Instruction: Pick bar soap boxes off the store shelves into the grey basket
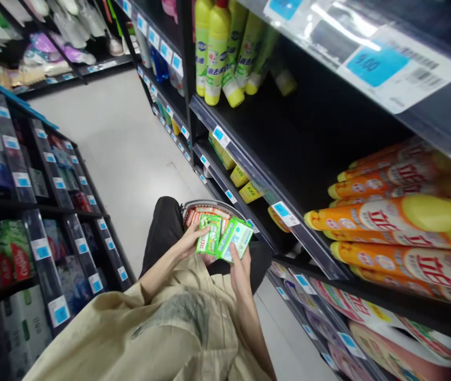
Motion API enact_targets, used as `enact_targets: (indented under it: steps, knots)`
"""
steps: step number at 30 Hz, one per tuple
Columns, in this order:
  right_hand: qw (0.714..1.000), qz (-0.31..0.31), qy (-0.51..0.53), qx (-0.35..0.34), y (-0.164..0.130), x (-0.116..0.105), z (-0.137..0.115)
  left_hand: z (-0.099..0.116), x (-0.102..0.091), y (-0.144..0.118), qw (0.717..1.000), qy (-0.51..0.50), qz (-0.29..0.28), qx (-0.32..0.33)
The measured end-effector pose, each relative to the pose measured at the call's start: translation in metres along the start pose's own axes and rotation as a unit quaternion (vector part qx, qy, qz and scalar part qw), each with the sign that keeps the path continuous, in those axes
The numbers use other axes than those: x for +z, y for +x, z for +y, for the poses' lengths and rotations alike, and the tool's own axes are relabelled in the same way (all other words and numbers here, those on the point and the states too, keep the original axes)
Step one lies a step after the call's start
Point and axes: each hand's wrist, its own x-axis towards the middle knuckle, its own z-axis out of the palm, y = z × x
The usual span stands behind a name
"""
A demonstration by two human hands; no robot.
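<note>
My left hand [191, 239] grips a small green packet [209, 233] by its left edge, the thumb lying over its front. My right hand [240, 262] is closed on a green and pale-blue packet [235, 239], thumb on its face. Both packets are held tilted side by side at about lap height, their edges close together. Beneath and just beyond them is a shopping basket [205, 202] with a grey rim. Several orange-red packets [197, 216] lie in it, partly hidden behind the green ones.
A shelf on the right carries orange bottles [379, 214] lying on their sides and yellow bottles [214, 58] standing upright. Lower down are yellow AXE bottles [250, 191]. The left shelf holds toothpaste boxes [15, 256]. A pale floor aisle [102, 132] runs between.
</note>
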Motion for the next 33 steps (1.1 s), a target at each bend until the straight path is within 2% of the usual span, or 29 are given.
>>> enact_targets:
  steps: [3,5,6,8,9,11,13,14,15,16,20,23,25,26,28,30,31,32,33]
  knots:
    - [1.000,0.024,-0.011,-0.001,-0.009,0.003,-0.004,0.009,0.007,0.000,1.000,0.010,0.012,0.007]
    - [0.998,0.034,-0.049,-0.036,-0.018,0.002,-0.007,0.017,0.010,0.000,1.000,0.029,0.001,-0.001]
    - [0.993,0.045,-0.078,-0.075,-0.022,0.001,-0.011,0.022,0.010,-0.001,0.999,0.044,-0.009,-0.010]
    - [0.963,0.059,-0.144,-0.219,-0.028,-0.007,-0.022,0.028,0.011,-0.004,0.996,0.079,-0.031,-0.034]
    - [0.931,0.045,-0.180,-0.315,-0.030,-0.012,-0.030,0.031,0.011,-0.005,0.994,0.092,-0.039,-0.047]
    - [0.825,-0.023,-0.268,-0.496,-0.031,-0.024,-0.049,0.034,0.014,-0.008,0.991,0.096,-0.054,-0.071]
    - [0.709,-0.113,-0.368,-0.591,-0.028,-0.035,-0.070,0.034,0.018,-0.011,0.990,0.079,-0.074,-0.092]
    - [0.666,-0.145,-0.407,-0.608,-0.027,-0.039,-0.080,0.034,0.021,-0.012,0.989,0.072,-0.084,-0.101]
    - [0.638,-0.170,-0.434,-0.613,-0.025,-0.042,-0.088,0.034,0.023,-0.013,0.987,0.068,-0.095,-0.110]
    - [0.622,-0.191,-0.450,-0.612,-0.023,-0.043,-0.094,0.034,0.025,-0.014,0.985,0.065,-0.106,-0.119]
    - [0.606,-0.235,-0.487,-0.584,-0.017,-0.037,-0.106,0.036,0.024,-0.021,0.979,0.071,-0.142,-0.131]
    - [0.617,-0.236,-0.515,-0.546,-0.014,-0.029,-0.102,0.039,0.019,-0.028,0.978,0.122,-0.148,-0.087]
    - [0.663,-0.210,-0.503,-0.513,-0.011,-0.025,-0.091,0.040,0.015,-0.032,0.975,0.150,-0.148,-0.062]
    - [0.704,-0.185,-0.483,-0.487,-0.010,-0.023,-0.084,0.039,0.014,-0.033,0.976,0.154,-0.144,-0.053]
    - [0.816,-0.120,-0.399,-0.401,-0.008,-0.021,-0.068,0.034,0.014,-0.033,0.984,0.139,-0.110,-0.035]
    - [0.925,-0.072,-0.263,-0.263,-0.008,-0.020,-0.053,0.026,0.015,-0.031,0.992,0.107,-0.058,-0.019]
    - [0.963,-0.069,-0.186,-0.181,-0.009,-0.020,-0.048,0.021,0.017,-0.030,0.996,0.088,-0.031,-0.012]
    - [0.985,-0.081,-0.114,-0.105,-0.011,-0.020,-0.043,0.017,0.019,-0.028,0.997,0.071,-0.010,-0.005]
    - [0.992,-0.104,-0.058,-0.042,-0.014,-0.019,-0.040,0.014,0.021,-0.027,0.998,0.062,0.006,0.004]
